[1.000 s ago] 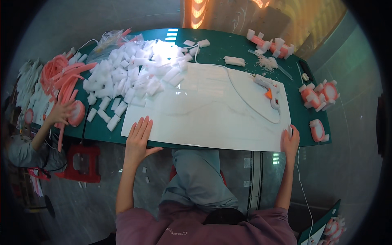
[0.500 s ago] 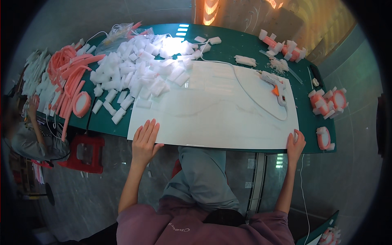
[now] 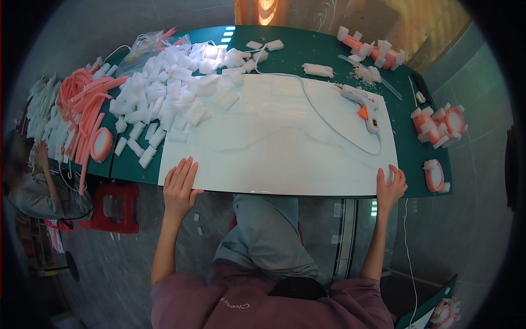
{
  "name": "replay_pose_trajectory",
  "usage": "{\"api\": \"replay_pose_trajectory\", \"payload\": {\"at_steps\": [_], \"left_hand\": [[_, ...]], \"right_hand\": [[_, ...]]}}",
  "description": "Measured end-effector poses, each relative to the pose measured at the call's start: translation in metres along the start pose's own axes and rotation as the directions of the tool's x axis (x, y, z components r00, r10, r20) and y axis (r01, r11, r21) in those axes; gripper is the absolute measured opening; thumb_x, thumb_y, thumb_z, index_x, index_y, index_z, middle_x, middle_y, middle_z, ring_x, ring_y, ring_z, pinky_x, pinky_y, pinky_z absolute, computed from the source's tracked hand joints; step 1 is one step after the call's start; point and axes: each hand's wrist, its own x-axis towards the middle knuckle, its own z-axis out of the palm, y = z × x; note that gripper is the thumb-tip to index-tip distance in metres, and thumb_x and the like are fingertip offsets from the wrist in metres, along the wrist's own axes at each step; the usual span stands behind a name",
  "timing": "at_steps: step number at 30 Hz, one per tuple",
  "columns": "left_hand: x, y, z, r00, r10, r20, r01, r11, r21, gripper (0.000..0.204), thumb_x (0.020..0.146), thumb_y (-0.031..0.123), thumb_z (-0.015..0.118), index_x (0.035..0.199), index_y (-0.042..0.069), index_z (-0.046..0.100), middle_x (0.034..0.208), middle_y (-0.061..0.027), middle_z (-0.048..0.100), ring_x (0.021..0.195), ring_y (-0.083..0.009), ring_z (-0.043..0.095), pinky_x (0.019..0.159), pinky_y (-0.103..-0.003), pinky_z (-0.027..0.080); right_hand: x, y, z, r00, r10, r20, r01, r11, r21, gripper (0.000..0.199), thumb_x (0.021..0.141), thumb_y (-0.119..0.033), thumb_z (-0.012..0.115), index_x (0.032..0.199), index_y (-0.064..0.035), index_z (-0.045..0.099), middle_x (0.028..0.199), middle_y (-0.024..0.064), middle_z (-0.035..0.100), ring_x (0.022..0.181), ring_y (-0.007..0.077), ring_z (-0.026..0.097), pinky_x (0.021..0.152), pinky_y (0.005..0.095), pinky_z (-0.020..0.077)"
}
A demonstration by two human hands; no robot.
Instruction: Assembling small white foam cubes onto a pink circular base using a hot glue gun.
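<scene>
My left hand (image 3: 181, 185) lies flat on the near left corner of a glossy white board (image 3: 263, 148) with faint grey veining. Its fingers are stretched out and the thumb points to the right. At the board's near right corner, my right hand (image 3: 390, 185) rests with thumb and fingers apart and slightly bent. White shows between them, and I see no separate object held there. A white glue gun (image 3: 361, 107) with an orange trigger lies on the board's right side, its cord curving across the surface. White foam pieces (image 3: 164, 90) are heaped over the board's far left part.
Pink foam tubes (image 3: 90, 104) and a pink ring (image 3: 101, 144) lie left on the green table (image 3: 307, 46). Pink rings with white foam blocks (image 3: 438, 126) stand at the right edge. A co-worker (image 3: 44, 181) sits at far left by a red stool (image 3: 112, 208).
The whole view has shifted slightly, so the table sits a little further left and higher. The bright glare on the foam heap has faded. Both hands keep their places at the board's corners.
</scene>
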Motion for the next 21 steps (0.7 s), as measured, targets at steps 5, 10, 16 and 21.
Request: {"api": "replay_pose_trajectory", "payload": {"at_steps": [5, 10, 16, 21], "left_hand": [[0.000, 0.001, -0.001, 1.000, -0.006, -0.009, 0.006, 1.000, 0.005, 0.057, 0.086, 0.048, 0.037, 0.120, 0.004, 0.049, 0.124, -0.0112, 0.048, 0.117, -0.0249, 0.043, 0.095, -0.036, 0.031], [-0.002, 0.004, -0.005, 0.999, -0.014, 0.032, 0.014, 1.000, 0.003, 0.059, 0.088, 0.049, 0.033, 0.121, 0.002, 0.047, 0.126, -0.0131, 0.046, 0.119, -0.0266, 0.041, 0.095, -0.038, 0.030], [-0.001, 0.002, -0.006, 0.998, -0.002, 0.064, -0.001, 0.999, 0.038, 0.062, 0.082, 0.051, 0.042, 0.122, 0.004, 0.047, 0.128, -0.0114, 0.045, 0.121, -0.0250, 0.039, 0.096, -0.037, 0.029], [0.000, 0.000, -0.010, 0.998, -0.009, 0.069, 0.005, 0.998, 0.062, 0.058, 0.081, 0.048, 0.047, 0.122, 0.006, 0.047, 0.128, -0.0102, 0.045, 0.121, -0.0234, 0.039, 0.095, -0.035, 0.028]], "right_hand": [[-0.002, 0.000, 0.000, 0.998, -0.007, -0.060, 0.008, 1.000, 0.023, 0.033, 0.074, -0.030, 0.063, 0.103, -0.0146, 0.059, 0.115, 0.0098, 0.047, 0.104, 0.0289, 0.042, 0.086, 0.0422, 0.0346], [-0.004, 0.006, 0.004, 0.995, -0.029, -0.096, 0.033, 0.999, 0.037, 0.031, 0.075, -0.028, 0.062, 0.103, -0.0146, 0.059, 0.114, 0.0102, 0.048, 0.104, 0.0289, 0.043, 0.086, 0.0411, 0.0351], [-0.003, 0.006, 0.001, 0.998, -0.033, -0.059, 0.036, 0.998, 0.046, 0.030, 0.076, -0.025, 0.061, 0.103, -0.0142, 0.059, 0.114, 0.0109, 0.049, 0.104, 0.0299, 0.043, 0.086, 0.0408, 0.0352], [0.003, 0.012, -0.002, 0.999, -0.040, -0.019, 0.042, 0.993, 0.106, 0.029, 0.076, -0.023, 0.061, 0.103, -0.0132, 0.059, 0.113, 0.0119, 0.048, 0.103, 0.0306, 0.043, 0.087, 0.0410, 0.0350]]}}
